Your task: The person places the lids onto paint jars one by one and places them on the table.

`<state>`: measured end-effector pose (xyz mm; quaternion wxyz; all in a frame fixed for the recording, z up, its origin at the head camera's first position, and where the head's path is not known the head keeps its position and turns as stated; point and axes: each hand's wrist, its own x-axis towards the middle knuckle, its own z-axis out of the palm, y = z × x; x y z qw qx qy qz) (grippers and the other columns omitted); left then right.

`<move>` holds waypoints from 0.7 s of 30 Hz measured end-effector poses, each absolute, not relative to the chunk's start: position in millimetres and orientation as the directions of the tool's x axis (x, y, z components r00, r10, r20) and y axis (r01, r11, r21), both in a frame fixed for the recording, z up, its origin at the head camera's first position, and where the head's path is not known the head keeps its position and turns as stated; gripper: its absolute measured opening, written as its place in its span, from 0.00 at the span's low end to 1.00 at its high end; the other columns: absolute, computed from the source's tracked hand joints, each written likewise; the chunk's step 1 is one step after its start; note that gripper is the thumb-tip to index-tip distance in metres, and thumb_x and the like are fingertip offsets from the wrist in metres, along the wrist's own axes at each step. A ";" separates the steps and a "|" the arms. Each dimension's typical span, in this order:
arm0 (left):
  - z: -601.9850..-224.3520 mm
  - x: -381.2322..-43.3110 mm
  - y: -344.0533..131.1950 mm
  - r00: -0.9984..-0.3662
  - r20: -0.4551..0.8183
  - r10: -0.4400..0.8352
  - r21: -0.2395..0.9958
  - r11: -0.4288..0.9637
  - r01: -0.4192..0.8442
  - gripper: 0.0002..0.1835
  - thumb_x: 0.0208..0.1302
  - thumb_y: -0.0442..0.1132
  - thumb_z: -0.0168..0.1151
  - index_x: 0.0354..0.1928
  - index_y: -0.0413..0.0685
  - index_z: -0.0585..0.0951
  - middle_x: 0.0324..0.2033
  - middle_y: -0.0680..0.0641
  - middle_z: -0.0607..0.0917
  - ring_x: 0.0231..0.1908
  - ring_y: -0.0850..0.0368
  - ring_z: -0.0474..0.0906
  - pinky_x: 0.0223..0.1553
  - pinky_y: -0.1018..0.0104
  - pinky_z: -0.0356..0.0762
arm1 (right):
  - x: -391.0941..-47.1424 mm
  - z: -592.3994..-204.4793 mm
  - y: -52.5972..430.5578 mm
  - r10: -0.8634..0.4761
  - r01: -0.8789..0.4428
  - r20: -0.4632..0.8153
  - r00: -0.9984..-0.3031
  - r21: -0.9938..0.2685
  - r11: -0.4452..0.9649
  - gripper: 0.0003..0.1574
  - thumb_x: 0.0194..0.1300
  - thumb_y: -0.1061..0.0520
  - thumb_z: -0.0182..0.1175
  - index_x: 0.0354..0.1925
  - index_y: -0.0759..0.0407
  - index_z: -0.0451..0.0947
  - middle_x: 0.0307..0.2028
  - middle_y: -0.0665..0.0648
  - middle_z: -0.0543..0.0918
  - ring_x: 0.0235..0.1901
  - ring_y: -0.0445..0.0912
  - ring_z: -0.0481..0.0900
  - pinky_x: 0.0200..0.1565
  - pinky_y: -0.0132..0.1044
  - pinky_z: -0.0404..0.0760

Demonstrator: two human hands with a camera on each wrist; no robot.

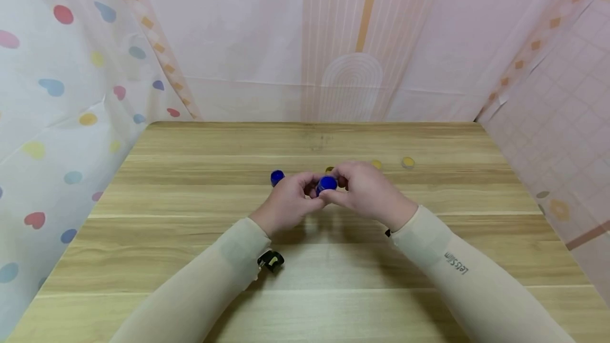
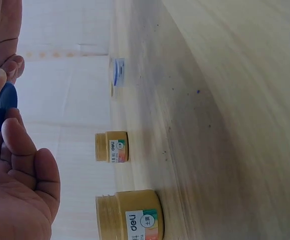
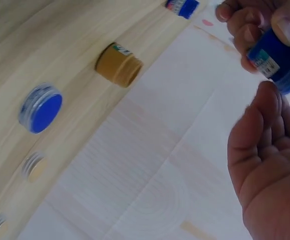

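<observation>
Both hands hold an uncapped blue paint jar [image 1: 327, 184] just above the table, its mouth tipped up toward the head camera. My left hand [image 1: 292, 200] grips it from the left, thumb on its side. My right hand [image 1: 369, 192] pinches it from the right, thumb along its near side. In the right wrist view the jar's label [image 3: 264, 62] shows. Another blue jar [image 1: 277, 178] stands left of the hands. Two open ochre paint jars labelled deli, a near one [image 2: 129, 215] and a farther one [image 2: 115, 146], stand on the table.
A blue lid [image 3: 43, 107] and two ochre lids, one at the middle [image 3: 34, 167] and one farther right [image 1: 408, 162], lie on the wooden table [image 1: 190, 205]. Patterned cloth [image 1: 238, 41] hangs along the back and sides.
</observation>
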<state>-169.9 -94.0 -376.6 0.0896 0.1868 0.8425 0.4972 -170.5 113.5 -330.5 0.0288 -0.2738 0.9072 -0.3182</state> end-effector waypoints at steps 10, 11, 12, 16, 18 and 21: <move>-376.4 -170.8 -96.6 -0.917 0.053 0.395 0.841 0.477 0.254 0.17 0.68 0.46 0.74 0.54 0.49 0.85 0.37 0.52 0.86 0.36 0.58 0.79 0.39 0.67 0.79 | -172.5 -335.6 120.4 -0.597 -0.569 0.168 -0.784 -0.579 0.585 0.31 0.67 0.55 0.73 0.64 0.67 0.80 0.52 0.58 0.89 0.43 0.50 0.85 0.48 0.43 0.86; -376.8 -170.9 -97.1 -0.916 0.057 0.397 0.839 0.478 0.260 0.16 0.68 0.45 0.74 0.54 0.49 0.85 0.37 0.52 0.86 0.36 0.58 0.79 0.39 0.67 0.79 | -172.4 -335.4 121.0 -0.609 -0.581 0.172 -0.774 -0.574 0.577 0.31 0.68 0.57 0.72 0.65 0.67 0.79 0.53 0.59 0.89 0.43 0.50 0.85 0.49 0.43 0.86; -377.5 -171.1 -97.7 -0.916 0.060 0.397 0.837 0.480 0.263 0.16 0.68 0.44 0.74 0.53 0.48 0.85 0.37 0.52 0.86 0.36 0.58 0.79 0.39 0.67 0.79 | -172.3 -335.3 121.5 -0.619 -0.592 0.177 -0.765 -0.569 0.570 0.31 0.68 0.58 0.71 0.66 0.67 0.78 0.54 0.59 0.88 0.44 0.50 0.85 0.49 0.43 0.85; -379.1 -171.8 -99.2 -0.914 0.068 0.400 0.829 0.487 0.274 0.15 0.68 0.43 0.74 0.53 0.48 0.85 0.37 0.52 0.86 0.36 0.58 0.79 0.39 0.67 0.79 | -171.9 -334.7 121.7 -0.636 -0.604 0.177 -0.751 -0.571 0.555 0.31 0.69 0.61 0.69 0.68 0.66 0.77 0.54 0.59 0.87 0.44 0.49 0.83 0.50 0.42 0.84; -379.1 -172.1 -99.7 -0.915 0.064 0.399 0.827 0.491 0.272 0.15 0.68 0.42 0.74 0.54 0.48 0.85 0.37 0.53 0.86 0.36 0.58 0.79 0.40 0.67 0.79 | -171.9 -335.0 121.1 -0.636 -0.604 0.177 -0.751 -0.573 0.554 0.31 0.70 0.61 0.69 0.68 0.66 0.77 0.54 0.59 0.87 0.44 0.48 0.83 0.50 0.42 0.84; -378.4 -172.0 -99.9 -0.914 0.055 0.401 0.826 0.497 0.268 0.15 0.68 0.42 0.73 0.54 0.48 0.85 0.37 0.53 0.86 0.36 0.59 0.79 0.40 0.66 0.80 | -172.3 -336.5 120.2 -0.636 -0.608 0.183 -0.750 -0.571 0.552 0.29 0.70 0.61 0.68 0.67 0.64 0.78 0.52 0.57 0.87 0.44 0.47 0.82 0.50 0.42 0.84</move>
